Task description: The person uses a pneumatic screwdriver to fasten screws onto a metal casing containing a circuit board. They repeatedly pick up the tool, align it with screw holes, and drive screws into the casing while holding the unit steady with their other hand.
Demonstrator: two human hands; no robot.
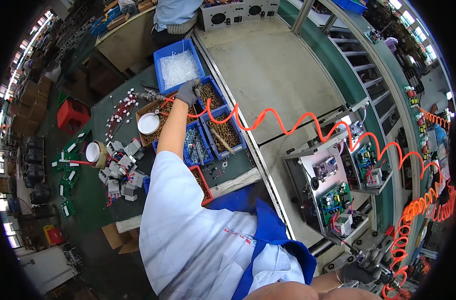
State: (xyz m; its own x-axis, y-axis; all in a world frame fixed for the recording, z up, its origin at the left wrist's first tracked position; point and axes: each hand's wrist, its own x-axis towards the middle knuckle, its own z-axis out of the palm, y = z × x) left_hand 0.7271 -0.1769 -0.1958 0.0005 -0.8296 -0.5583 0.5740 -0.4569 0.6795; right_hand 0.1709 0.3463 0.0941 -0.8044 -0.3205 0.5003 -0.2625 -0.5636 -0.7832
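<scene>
My left hand (pixel 189 92), in a grey glove, reaches over the upper left edge of a blue bin of brass-coloured screws (pixel 211 95). Its fingers are curled, and whatever they pinch is too small to make out. Beside its wrist, a metal air tool (pixel 150 95) lies with an orange coiled hose (pixel 260 120) leading off to the right. At the lower right, my right hand (pixel 360 272), in a dark glove, is closed round an air screwdriver (pixel 359 254) with a thin shaft. Just above it stands an open metal chassis (pixel 308 175) holding a green circuit board (pixel 334 202).
A blue bin of clear plastic strips (pixel 179 69) stands behind the screw bins. Nearby are a white round lid (pixel 148 123), a red bin (pixel 200 185) and grey connector blocks (pixel 122 167). Green boards (pixel 68 175) lie leftward. A roller conveyor (pixel 370 82) runs at right; another person (pixel 175 15) is at the back.
</scene>
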